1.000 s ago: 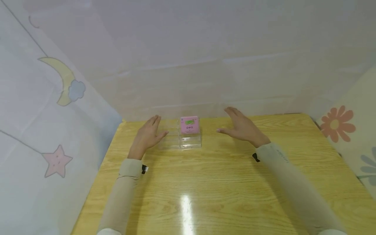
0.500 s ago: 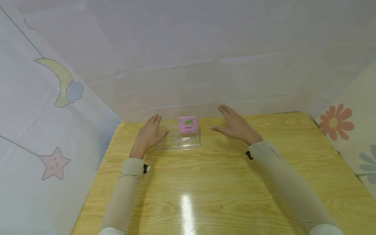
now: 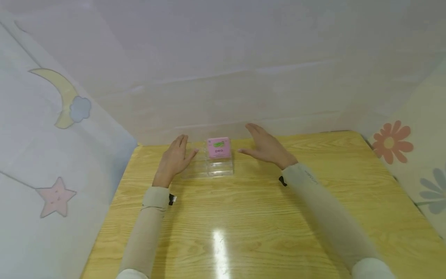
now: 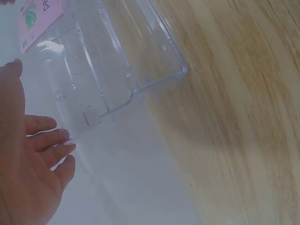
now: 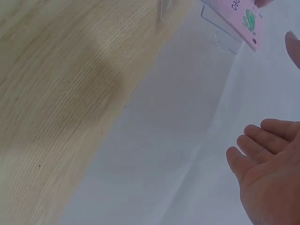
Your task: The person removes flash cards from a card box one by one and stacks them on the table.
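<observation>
A transparent plastic stepped stand (image 3: 221,167) with two columns is at the table's far edge. A pink "pea" picture card (image 3: 218,148) leans upright in its right column, at the upper tier. My left hand (image 3: 172,159) is at the stand's left side, fingers extended and thumb apart. In the left wrist view its fingertips (image 4: 69,137) overlap the stand's corner; I cannot tell if they touch. My right hand (image 3: 268,148) hovers right of the stand with straight fingers, holding nothing. A gap separates it from the card in the right wrist view.
The stand is on a wood-grain table (image 3: 244,217). A pale fabric wall (image 3: 223,93) rises directly behind it. Side walls carry a printed moon (image 3: 62,87), a star (image 3: 55,197) and a red flower (image 3: 389,142).
My right hand has moved left, closer to the stand and card. The left hand stays by the stand's left side. The head view has shifted slightly.
</observation>
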The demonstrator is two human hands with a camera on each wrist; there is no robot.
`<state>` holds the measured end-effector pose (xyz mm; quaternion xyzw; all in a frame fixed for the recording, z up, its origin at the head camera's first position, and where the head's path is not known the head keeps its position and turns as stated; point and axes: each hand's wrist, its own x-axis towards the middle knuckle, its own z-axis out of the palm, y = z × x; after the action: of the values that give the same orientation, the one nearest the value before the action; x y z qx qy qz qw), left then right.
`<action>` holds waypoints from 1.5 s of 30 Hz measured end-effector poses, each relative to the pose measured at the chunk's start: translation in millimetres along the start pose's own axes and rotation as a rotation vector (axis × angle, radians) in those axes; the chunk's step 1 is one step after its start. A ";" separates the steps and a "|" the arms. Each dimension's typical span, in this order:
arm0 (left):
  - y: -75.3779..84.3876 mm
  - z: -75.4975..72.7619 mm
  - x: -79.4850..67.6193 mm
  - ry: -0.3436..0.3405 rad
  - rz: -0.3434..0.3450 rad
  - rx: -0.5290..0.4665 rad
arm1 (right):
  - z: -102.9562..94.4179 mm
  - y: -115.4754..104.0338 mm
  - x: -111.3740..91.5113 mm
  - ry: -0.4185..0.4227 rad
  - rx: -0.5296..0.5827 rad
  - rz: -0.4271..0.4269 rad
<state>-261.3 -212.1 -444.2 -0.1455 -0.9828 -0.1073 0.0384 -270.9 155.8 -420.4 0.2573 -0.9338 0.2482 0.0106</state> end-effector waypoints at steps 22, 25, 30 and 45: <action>2.9 8.9 14.0 -0.014 -0.016 0.055 | 23.0 -25.6 31.1 -0.013 0.003 -0.064; 5.7 10.3 14.4 -0.017 -0.004 0.064 | 25.6 -28.8 34.9 -0.028 -0.008 -0.078; 13.8 11.0 15.1 0.009 0.020 0.069 | 26.9 -35.4 38.5 -0.026 -0.028 -0.122; 24.1 23.8 20.7 0.050 0.044 0.121 | 35.2 -41.1 40.6 0.009 -0.042 -0.149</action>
<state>-275.0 -178.5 -460.4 -0.1616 -0.9828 -0.0504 0.0741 -282.4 89.3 -426.4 0.3249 -0.9170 0.2282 0.0385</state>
